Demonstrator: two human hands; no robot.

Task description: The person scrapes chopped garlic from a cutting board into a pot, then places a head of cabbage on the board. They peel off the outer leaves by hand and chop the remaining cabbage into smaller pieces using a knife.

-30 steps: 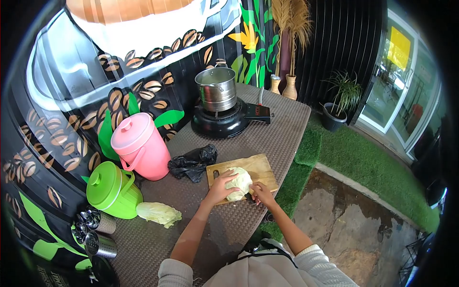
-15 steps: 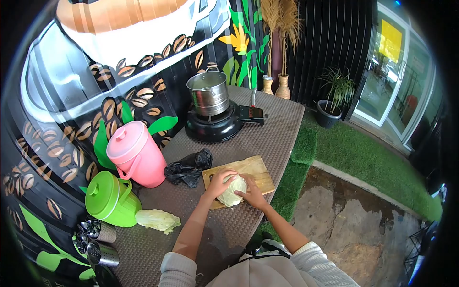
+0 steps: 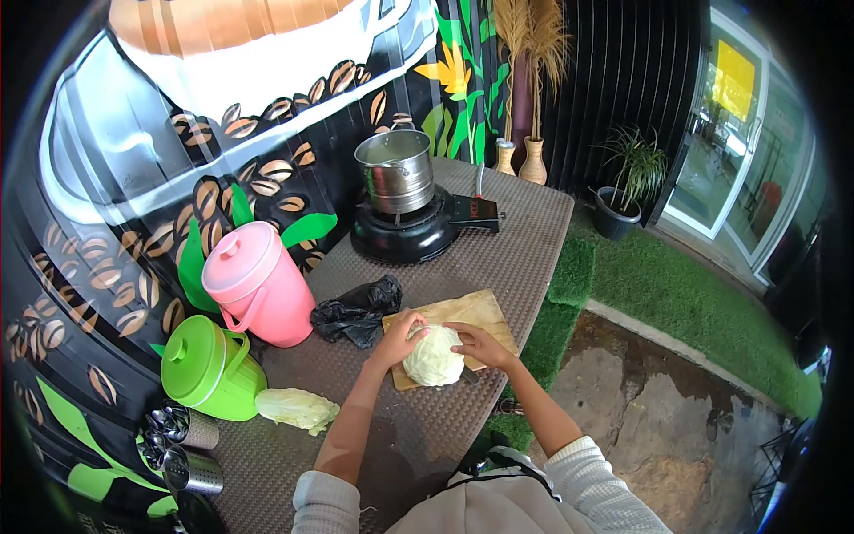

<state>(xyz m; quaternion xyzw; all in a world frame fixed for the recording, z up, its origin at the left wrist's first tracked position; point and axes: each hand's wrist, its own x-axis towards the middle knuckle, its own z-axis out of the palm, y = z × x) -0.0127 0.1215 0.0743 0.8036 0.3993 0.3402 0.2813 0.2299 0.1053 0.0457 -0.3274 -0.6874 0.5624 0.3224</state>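
A pale green cabbage [image 3: 434, 358] sits on a wooden cutting board [image 3: 480, 313] near the table's right edge. My left hand [image 3: 402, 338] curves round its left and upper side. From the right, my right hand [image 3: 479, 343] has its fingertips against the upper right of the head. A dark, flat blade-like piece [image 3: 470, 376] pokes out beside the cabbage at the board's lower edge; the rest of it is hidden. Farther left lies a loose cabbage leaf [image 3: 298, 408], next to a green lidded jug [image 3: 211, 369].
A crumpled black plastic bag [image 3: 358, 310] lies just left of the board. Behind it stand a pink lidded jug [image 3: 260, 285] and a steel pot [image 3: 396, 173] on a black gas stove [image 3: 400, 236]. Metal holders with cutlery [image 3: 191, 470] stand at the lower left.
The cabbage has been turned a little, and more of its pale surface shows. My right hand has shifted up and outward along its side. The blade-like piece now shows below.
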